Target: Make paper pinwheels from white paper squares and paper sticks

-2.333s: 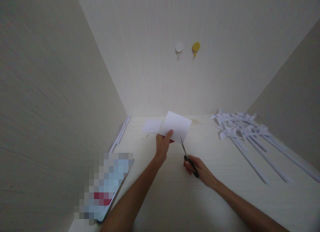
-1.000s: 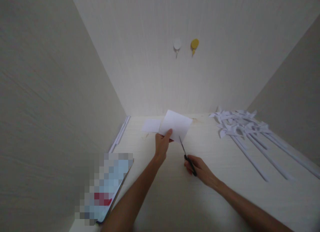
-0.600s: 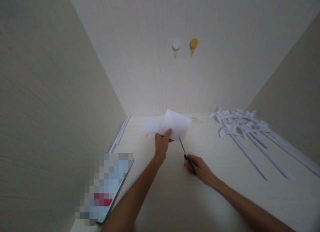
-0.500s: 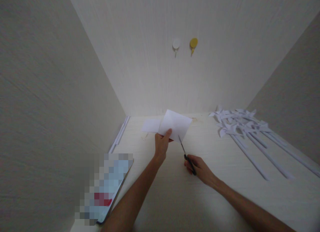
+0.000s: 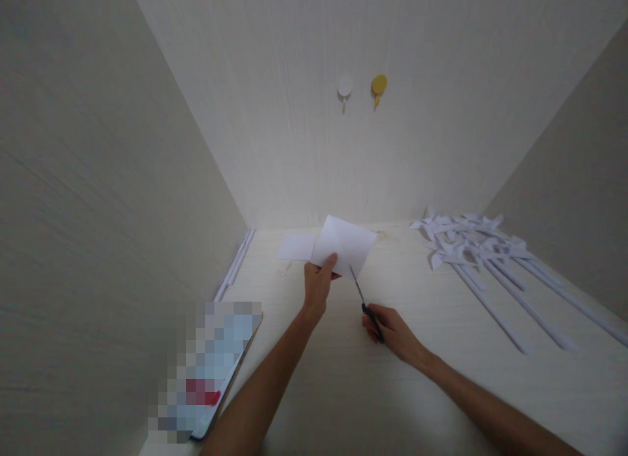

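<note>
A white sheet of paper [image 5: 349,241] with a faint crease is pinched in my left hand [image 5: 318,284], thumb on top and fingers beneath. My right hand [image 5: 390,332] grips a pair of scissors [image 5: 373,322] by the black handles. The blades reach the lower edge of the sheet, near its bottom corner, to the right of my left thumb. Behind and left of the held sheet, another white piece of paper [image 5: 295,246] lies flat on the table.
White paper pinwheels [image 5: 466,240] with rolled paper sticks [image 5: 495,312] are heaped at the right. More paper rolls [image 5: 238,263] lie along the left wall. A pixelated screen device [image 5: 220,364] rests at the lower left. Two hooks, one white [image 5: 345,87], one yellow [image 5: 379,84], are on the back wall.
</note>
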A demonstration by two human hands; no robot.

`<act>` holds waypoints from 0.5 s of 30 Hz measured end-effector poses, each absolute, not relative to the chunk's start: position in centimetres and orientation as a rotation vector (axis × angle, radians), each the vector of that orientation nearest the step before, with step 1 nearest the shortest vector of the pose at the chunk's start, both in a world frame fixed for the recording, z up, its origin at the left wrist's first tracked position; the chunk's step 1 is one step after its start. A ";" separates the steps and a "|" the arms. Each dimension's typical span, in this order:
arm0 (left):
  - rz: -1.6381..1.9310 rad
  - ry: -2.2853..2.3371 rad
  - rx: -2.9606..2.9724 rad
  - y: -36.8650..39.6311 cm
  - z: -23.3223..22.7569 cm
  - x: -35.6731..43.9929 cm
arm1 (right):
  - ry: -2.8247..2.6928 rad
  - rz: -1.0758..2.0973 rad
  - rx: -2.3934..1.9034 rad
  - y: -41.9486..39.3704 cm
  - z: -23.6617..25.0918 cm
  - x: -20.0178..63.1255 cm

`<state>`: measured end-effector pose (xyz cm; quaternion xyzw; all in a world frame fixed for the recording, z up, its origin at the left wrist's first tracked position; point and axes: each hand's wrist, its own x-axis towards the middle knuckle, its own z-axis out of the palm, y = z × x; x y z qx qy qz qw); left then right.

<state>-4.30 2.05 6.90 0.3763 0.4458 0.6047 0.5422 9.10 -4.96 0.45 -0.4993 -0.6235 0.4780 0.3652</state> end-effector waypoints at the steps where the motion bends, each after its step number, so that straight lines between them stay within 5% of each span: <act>1: 1.437 1.059 0.893 2.1 6.9 -4.3 | -1.605 1.227 -1.290 -5.0 0.5 9.1; 15: 1.435 1.095 0.897 2.3 6.7 -4.4 | -1.576 1.273 -1.273 -4.9 0.1 9.1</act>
